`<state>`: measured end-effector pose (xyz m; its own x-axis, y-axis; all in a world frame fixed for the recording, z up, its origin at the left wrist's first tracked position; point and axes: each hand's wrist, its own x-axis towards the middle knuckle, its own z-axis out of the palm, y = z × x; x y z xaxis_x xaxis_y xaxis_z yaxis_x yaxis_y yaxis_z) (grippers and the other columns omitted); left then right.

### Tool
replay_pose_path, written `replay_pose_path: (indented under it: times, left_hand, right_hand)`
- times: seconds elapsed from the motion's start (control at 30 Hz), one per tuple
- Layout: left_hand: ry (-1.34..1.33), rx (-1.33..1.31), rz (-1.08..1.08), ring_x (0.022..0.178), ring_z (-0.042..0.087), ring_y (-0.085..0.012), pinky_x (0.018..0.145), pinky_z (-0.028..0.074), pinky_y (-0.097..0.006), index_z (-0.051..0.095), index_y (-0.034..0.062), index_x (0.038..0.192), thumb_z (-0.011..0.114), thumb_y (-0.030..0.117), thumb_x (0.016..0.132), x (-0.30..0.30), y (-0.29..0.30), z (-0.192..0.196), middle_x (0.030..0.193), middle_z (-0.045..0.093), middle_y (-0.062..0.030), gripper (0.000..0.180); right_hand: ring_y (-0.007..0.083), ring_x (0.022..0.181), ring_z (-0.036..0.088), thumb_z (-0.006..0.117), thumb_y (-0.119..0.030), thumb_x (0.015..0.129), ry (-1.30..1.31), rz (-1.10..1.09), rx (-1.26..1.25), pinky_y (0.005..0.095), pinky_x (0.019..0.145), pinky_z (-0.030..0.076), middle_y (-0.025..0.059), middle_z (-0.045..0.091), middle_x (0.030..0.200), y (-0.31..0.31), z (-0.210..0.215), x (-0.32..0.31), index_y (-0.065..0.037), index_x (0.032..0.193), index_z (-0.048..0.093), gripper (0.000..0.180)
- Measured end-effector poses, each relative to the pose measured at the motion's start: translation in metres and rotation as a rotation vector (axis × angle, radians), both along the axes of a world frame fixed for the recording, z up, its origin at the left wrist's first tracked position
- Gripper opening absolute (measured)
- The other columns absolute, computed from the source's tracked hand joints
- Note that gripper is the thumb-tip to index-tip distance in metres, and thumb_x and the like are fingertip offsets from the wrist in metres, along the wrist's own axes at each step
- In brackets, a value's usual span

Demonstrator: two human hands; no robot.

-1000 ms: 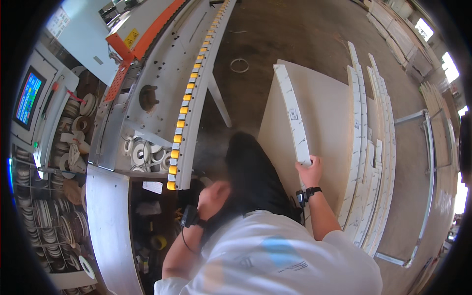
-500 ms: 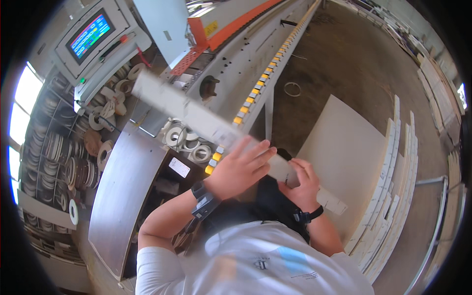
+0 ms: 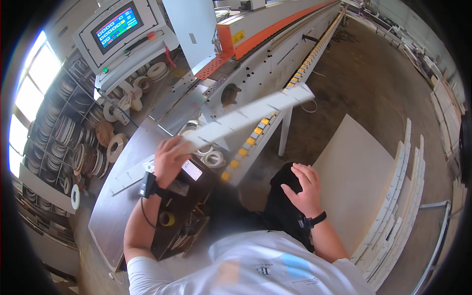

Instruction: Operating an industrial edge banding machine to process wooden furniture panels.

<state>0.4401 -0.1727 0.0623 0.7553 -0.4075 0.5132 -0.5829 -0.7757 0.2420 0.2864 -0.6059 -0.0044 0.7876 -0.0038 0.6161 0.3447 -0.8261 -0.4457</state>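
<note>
A long, narrow white board (image 3: 241,120) with short dark streaks slants across the middle, its right end higher and farther away. My left hand (image 3: 169,161) is closed around it, nearer its left end. That left end lies over the curved metallic tabletop (image 3: 115,209), but I cannot tell whether they touch. The far end reaches over the machine's rail of yellow rollers (image 3: 251,141). Apart from the board, my right hand (image 3: 306,191) is open above my dark-trousered leg, fingers stretched and holding nothing.
A machine with an orange stripe (image 3: 255,41) runs into the distance, its control screen (image 3: 117,28) at upper left. Rolls of edging (image 3: 63,132) fill a rack on the left. To the right stand a large pale panel (image 3: 344,172) and stacked white strips (image 3: 393,204).
The board has swung round and moved left, its far end now pointing to the upper right. My right hand has let go of it; my left hand has shifted left and grips it.
</note>
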Motion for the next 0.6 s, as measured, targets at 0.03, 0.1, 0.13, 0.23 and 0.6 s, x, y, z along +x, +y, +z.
replay_pose_path:
  times: [0.03,0.1,0.13,0.23,0.6]
  left_hand:
    - [0.011,-0.032,0.042,0.12,0.063,-0.036,0.103,0.053,-0.043,0.079,0.0118,0.123,0.087,0.01,0.078,0.005,0.013,0.001,0.136,0.069,-0.0133,0.046]
    - [0.018,-0.05,0.116,0.119,0.064,-0.0363,0.103,0.053,-0.044,0.079,0.0127,0.123,0.086,0.012,0.08,0.014,0.04,-0.001,0.133,0.071,-0.013,0.043]
    - [0.022,-0.07,0.187,0.117,0.065,-0.0365,0.102,0.053,-0.045,0.079,0.0136,0.122,0.085,0.015,0.083,0.02,0.053,-0.004,0.129,0.072,-0.0127,0.04]
    - [0.046,-0.075,0.303,0.118,0.065,-0.0363,0.103,0.052,-0.045,0.078,0.0146,0.124,0.084,0.014,0.085,0.033,0.085,-0.018,0.13,0.072,-0.0119,0.039]
    - [0.016,0.137,0.319,0.13,0.059,-0.0379,0.111,0.048,-0.047,0.07,0.0105,0.133,0.07,0.02,0.095,0.085,0.084,-0.053,0.14,0.067,-0.013,0.039]
  right_hand:
    - [0.0283,0.124,0.063,0.087,-0.026,0.081,0.002,-0.001,-0.001,0.0508,0.116,0.044,0.0066,0.068,0.135,0.0,-0.005,-0.002,-0.005,0.125,0.07,0.052]
    - [0.029,0.12,0.065,0.086,-0.024,0.082,0.046,0.005,0.039,0.0476,0.112,0.047,0.0056,0.07,0.132,0.001,-0.015,-0.001,-0.006,0.121,0.071,0.046]
    - [0.029,0.12,0.065,0.086,-0.024,0.082,0.049,0.006,0.04,0.0476,0.112,0.047,0.0056,0.07,0.132,0.002,-0.017,0.001,-0.006,0.121,0.071,0.046]
    - [0.0298,0.117,0.065,0.086,-0.022,0.081,0.101,0.039,0.062,0.0441,0.107,0.05,0.0055,0.071,0.128,0.007,-0.024,0.005,-0.007,0.118,0.072,0.043]
    - [0.0294,0.111,0.069,0.084,-0.024,0.084,0.327,0.17,0.173,0.0408,0.101,0.053,0.0085,0.075,0.12,-0.001,-0.091,0.025,-0.007,0.109,0.076,0.032]
